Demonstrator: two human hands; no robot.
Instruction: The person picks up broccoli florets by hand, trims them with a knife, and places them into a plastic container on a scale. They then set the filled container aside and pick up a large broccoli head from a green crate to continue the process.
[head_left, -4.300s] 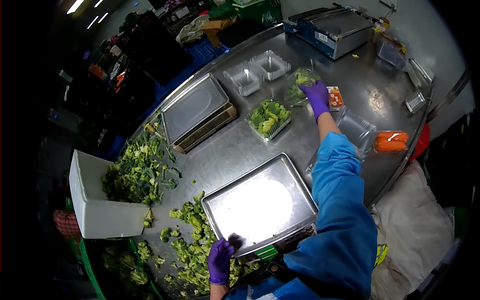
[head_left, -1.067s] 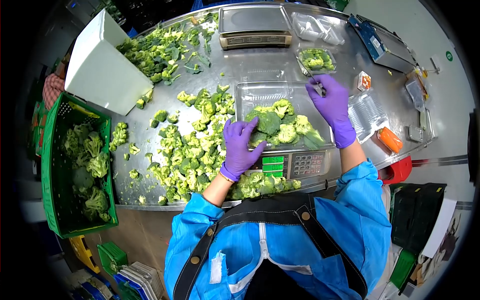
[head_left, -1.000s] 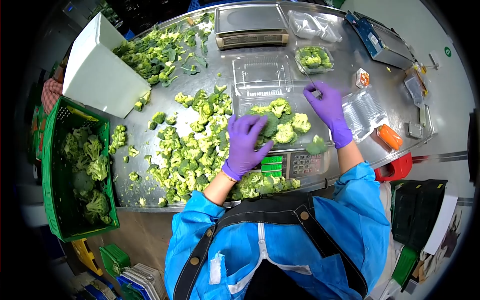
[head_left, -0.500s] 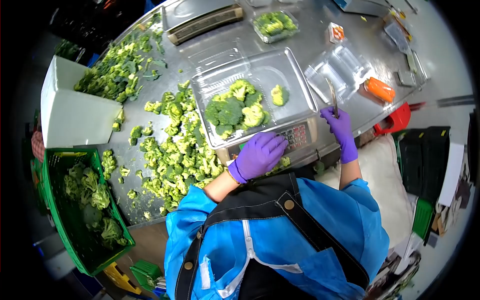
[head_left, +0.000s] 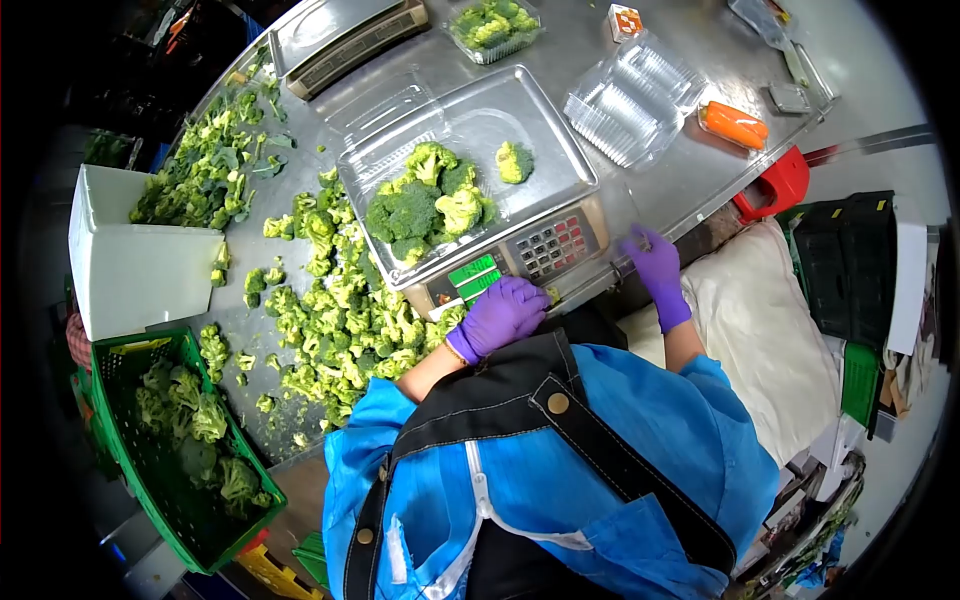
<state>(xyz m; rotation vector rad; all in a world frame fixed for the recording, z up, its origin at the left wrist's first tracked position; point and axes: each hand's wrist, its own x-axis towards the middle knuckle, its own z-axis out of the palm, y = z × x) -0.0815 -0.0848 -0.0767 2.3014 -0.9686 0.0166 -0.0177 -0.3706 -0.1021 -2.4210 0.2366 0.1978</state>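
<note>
My left hand (head_left: 500,316), in a purple glove, rests closed at the front edge of the scale (head_left: 550,240), just below its lit green display, with nothing seen in it. To the right of the scale, my right hand (head_left: 656,265) is pinched at the table edge around the knife, whose blade barely shows as a thin, faint shape above the fingers. On the scale's metal tray (head_left: 545,205) sit a cluster of broccoli florets (head_left: 410,210) and one separate floret (head_left: 515,162). An open clear clamshell (head_left: 392,118) lies at the tray's upper left.
Many loose florets (head_left: 340,320) cover the table left of the scale. A white foam box (head_left: 140,255) and green crate (head_left: 140,470) stand farther left. Beyond are a filled clamshell (head_left: 493,28), empty clear containers (head_left: 630,105), orange peppers (head_left: 733,125) and a second scale (head_left: 350,50).
The view has shifted, and the tabletop items appear farther left and higher. My left hand has drawn down from the tray, uncovering the display and keypad. The knife blade, clear before, is now hardly visible.
</note>
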